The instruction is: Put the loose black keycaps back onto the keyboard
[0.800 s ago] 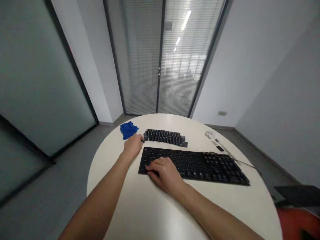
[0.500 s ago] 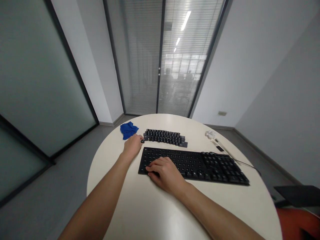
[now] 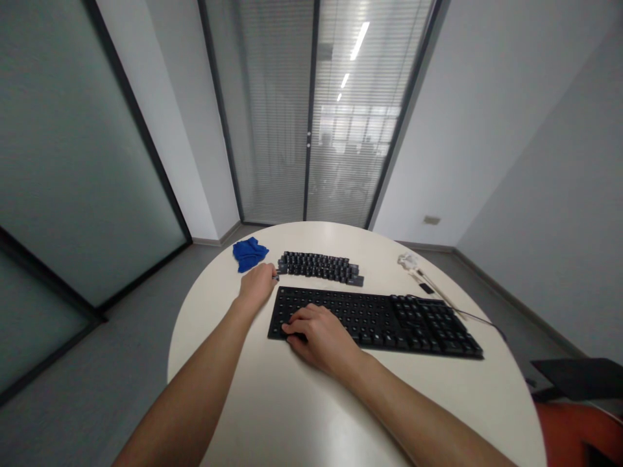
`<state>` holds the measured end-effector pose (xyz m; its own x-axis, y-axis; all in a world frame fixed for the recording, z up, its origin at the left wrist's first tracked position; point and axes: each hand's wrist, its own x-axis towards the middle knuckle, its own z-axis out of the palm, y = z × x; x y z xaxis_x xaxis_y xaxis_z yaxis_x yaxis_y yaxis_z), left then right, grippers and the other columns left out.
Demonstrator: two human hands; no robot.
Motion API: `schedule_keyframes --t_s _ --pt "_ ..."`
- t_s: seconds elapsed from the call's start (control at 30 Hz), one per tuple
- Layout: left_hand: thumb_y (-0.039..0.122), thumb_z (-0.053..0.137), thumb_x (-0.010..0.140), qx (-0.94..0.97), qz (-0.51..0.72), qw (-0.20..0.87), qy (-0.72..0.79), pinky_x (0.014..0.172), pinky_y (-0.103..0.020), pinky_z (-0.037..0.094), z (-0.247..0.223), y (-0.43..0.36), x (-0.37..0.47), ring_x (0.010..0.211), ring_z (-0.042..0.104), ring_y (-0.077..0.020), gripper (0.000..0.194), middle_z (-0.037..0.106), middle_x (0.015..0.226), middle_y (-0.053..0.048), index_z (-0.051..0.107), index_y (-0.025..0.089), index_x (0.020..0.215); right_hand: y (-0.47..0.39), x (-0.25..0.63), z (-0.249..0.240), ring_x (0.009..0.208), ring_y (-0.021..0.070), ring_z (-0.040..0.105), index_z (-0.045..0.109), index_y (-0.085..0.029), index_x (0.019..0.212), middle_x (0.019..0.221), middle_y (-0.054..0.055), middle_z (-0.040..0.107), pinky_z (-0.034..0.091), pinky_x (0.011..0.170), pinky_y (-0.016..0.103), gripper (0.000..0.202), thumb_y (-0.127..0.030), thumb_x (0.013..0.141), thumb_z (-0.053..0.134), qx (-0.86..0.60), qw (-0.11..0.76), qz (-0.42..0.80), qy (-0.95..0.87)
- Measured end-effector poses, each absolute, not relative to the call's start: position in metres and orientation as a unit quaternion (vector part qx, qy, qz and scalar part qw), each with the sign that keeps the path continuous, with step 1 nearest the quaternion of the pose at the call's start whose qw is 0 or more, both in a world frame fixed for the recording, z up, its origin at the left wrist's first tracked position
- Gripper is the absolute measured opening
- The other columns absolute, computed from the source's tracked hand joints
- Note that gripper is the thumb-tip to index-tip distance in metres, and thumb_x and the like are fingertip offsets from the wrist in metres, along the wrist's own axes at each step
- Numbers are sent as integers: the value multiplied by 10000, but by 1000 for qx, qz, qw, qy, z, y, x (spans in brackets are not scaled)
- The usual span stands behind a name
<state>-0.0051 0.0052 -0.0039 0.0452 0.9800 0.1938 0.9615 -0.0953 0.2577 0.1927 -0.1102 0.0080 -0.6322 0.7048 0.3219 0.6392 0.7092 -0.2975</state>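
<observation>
A black keyboard (image 3: 384, 318) lies on the round white table; its left and middle part shows bare key posts, while keycaps sit on its right part and along some of the front edge. My right hand (image 3: 316, 331) rests over its left front corner with fingers bent together; what is under the fingertips is hidden. Beyond the keyboard, loose black keycaps (image 3: 318, 266) stand in rows. My left hand (image 3: 257, 283) is at the left end of these rows, its fingers closed on a small dark keycap (image 3: 276, 277).
A crumpled blue cloth (image 3: 250, 253) lies just beyond my left hand. At the right of the table (image 3: 272, 415) are a white-handled tool (image 3: 440, 294), a small black piece (image 3: 426, 288) and a clear bag (image 3: 407, 260). The keyboard's cable runs off the right edge.
The keycap in my left fingers has tilted, and that hand has turned slightly. My right hand has stayed at the keyboard's left front corner.
</observation>
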Motion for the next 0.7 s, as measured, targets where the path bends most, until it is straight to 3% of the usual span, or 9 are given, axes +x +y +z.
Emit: schedule_keyframes --t_s 0.33,0.7 --pt "258 620 875 726 199 21 657 736 -290 465 11 -5 7 967 675 -241 138 728 1042 -49 682 243 998 -110 190 12 928 193 600 780 -256 1011 985 22 731 460 852 313 183 -215 886 652 -381 208 75 -898" --pt "250 687 855 796 286 77 528 758 -268 470 20 -10 20 861 657 -181 151 720 1038 -16 689 236 1006 -110 190 13 902 193 596 786 -239 927 959 33 725 469 829 307 159 -235 900 629 -370 204 65 -904"
